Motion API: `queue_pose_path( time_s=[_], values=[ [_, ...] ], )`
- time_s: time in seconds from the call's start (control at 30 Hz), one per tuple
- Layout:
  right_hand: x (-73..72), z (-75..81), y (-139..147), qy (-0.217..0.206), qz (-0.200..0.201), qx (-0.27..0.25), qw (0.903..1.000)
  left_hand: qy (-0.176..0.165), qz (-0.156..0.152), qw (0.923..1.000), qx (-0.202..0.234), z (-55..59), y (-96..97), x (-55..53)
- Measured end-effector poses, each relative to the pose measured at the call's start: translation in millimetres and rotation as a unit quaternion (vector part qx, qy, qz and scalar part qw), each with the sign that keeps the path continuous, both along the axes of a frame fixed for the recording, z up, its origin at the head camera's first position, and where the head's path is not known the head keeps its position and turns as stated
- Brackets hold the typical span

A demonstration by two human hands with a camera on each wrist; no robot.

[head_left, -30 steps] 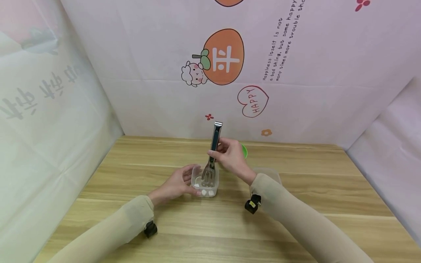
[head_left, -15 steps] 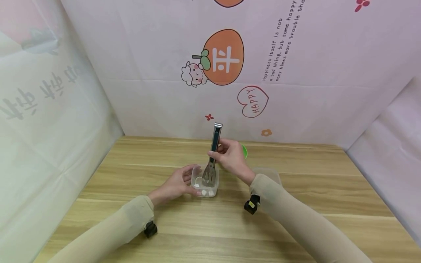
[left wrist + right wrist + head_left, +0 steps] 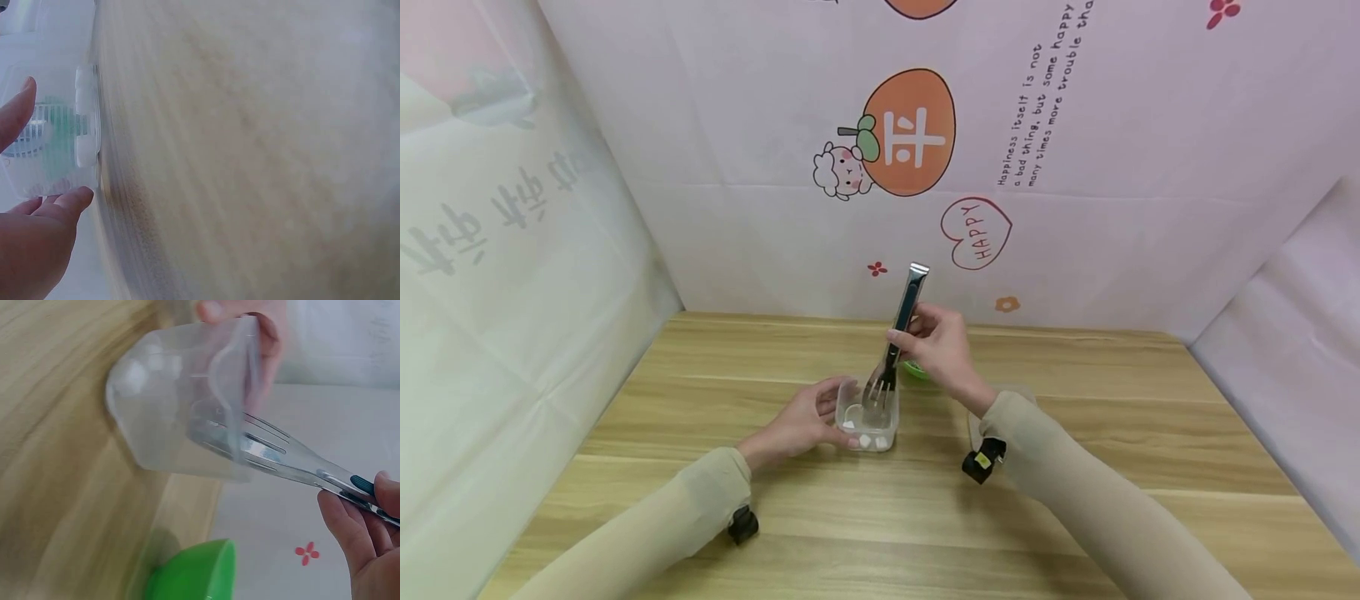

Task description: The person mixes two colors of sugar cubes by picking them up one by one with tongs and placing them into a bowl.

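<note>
My left hand (image 3: 796, 421) grips the side of a small clear plastic container (image 3: 844, 408), thumb on the near side and fingers behind. Several white pieces (image 3: 865, 441) lie at its bottom; they also show as white blocks (image 3: 84, 152) through the wall in the left wrist view. My right hand (image 3: 942, 348) pinches the dark-handled metal tongs (image 3: 908, 300) between thumb and fingers. The slotted head of the tongs (image 3: 265, 447) slants down into the container's mouth. Whether the tips hold a piece cannot be seen clearly.
A green bowl (image 3: 916, 369) stands behind the container, mostly covered by my right hand. A flat translucent plastic item (image 3: 976, 432) lies partly under my right forearm. The wooden table (image 3: 865, 525) meets a printed cloth wall (image 3: 760, 250) at the back.
My right hand has moved right and slightly up, leaning the tongs' handle to the right. The green bowl now shows left of that hand instead of right. My left hand keeps its place.
</note>
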State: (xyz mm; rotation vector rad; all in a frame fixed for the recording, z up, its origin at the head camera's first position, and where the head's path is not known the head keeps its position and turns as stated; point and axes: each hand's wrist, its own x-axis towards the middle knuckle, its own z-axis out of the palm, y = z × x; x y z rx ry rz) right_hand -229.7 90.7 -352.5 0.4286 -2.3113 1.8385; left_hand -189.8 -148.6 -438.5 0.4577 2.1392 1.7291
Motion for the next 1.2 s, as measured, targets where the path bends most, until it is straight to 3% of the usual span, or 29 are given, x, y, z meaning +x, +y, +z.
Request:
queue_pose_path(
  time_s=[0.27,0.5,0.8,1.2],
  values=[
    [-1.6,25.3,20,0.004,0.006,-0.068,0.9977,-0.002,0.002,1.0,0.009,-0.6,0.2,0.9],
    [-14.7,39.4,46,0.007,-0.041,-0.093,0.9948,0.002,-0.002,0.9999,0.012,-2.4,-0.4,0.6],
    [-34.4,31.1,64,-0.016,-0.123,-0.064,0.9902,0.002,0.006,1.0,0.003,-2.8,0.1,0.0],
    [-45.6,11.3,59,-0.026,-0.166,-0.017,0.9857,-0.001,0.004,1.0,0.005,-2.1,-0.6,-1.6]
  ],
)
